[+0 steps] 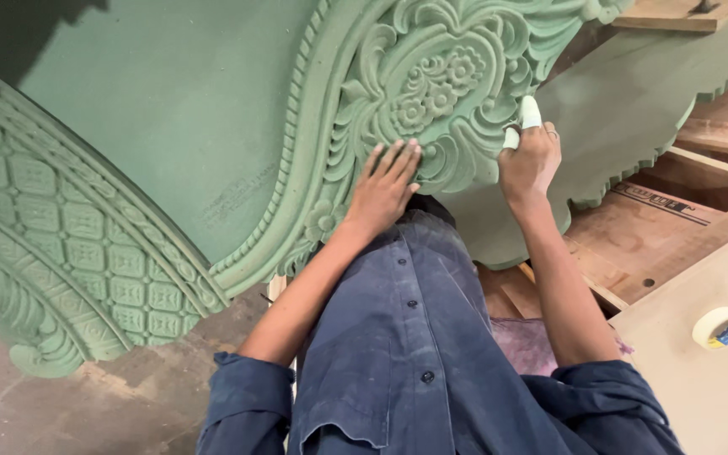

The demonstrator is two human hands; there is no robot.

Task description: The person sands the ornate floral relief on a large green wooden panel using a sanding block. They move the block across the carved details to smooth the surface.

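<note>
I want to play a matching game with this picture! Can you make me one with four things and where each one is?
Things:
1. left hand
2. right hand
3. roll of tape
4. green carved panel

Places:
a. lying on the pale board at the lower right
b. fingers spread flat on the carved flowers
c. filling the upper left, with a lattice border
d. pressed to the carved edge, fingertips wrapped in white

Pairs: 1-b, 2-d, 3-a, 4-c
</note>
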